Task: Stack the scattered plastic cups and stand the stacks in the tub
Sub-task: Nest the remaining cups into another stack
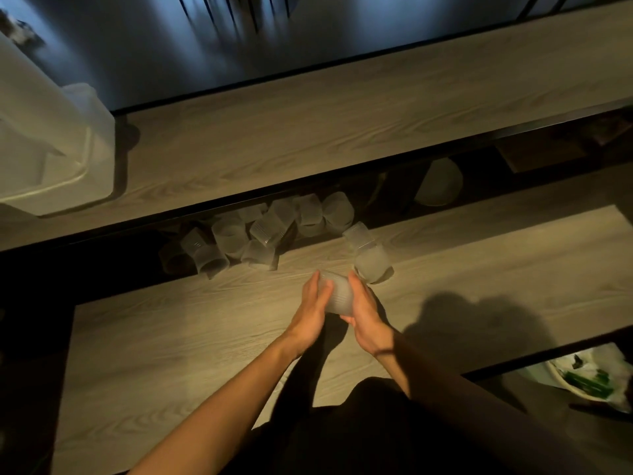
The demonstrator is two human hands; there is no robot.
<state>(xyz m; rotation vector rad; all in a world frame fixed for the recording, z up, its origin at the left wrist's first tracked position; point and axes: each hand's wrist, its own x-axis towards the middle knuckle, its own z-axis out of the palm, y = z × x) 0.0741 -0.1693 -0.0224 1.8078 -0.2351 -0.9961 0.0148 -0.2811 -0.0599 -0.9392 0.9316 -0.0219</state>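
Closest in, over the lower wooden shelf [171, 354]: a ribbed translucent cup [337, 296], gripped from both sides. Left hand [313, 303] curled against its left wall, thumb laid over the top. Right hand [364, 313] wrapped round the right wall and underside. Both grips snug, nothing else in either palm. Too blurred to say whether 1 cup or 2 nested. Appears tipped, long axis pointing away from the body; mouth direction unclear.

Just past the right fingertips, beyond and to the right of the grip: a nearer loose cup [373, 267], frosted and tilted, near the held one, contact uncertain. Touching it from behind, a second loose cup [358, 234], on its side. Probably the easiest next pick, and nearer the right hand than the left.

Farther off, beyond and to the left of the grip: a heap of cups [246, 234], roughly 10 though hard to count, tumbled at all angles in the shadow under the shelf above. Nearer the left hand.

Farthest: the upper wooden shelf [342, 114], and at its left end the white plastic tub [51, 159]. Well apart from the grip, far to the left, beyond it and 1 level up. Inside hidden from here, so no telling whether any stacks stand there. Judged early in the job: most cups unstacked, and any finished stack needing a long carry leftward and upward, better suited to the left hand.
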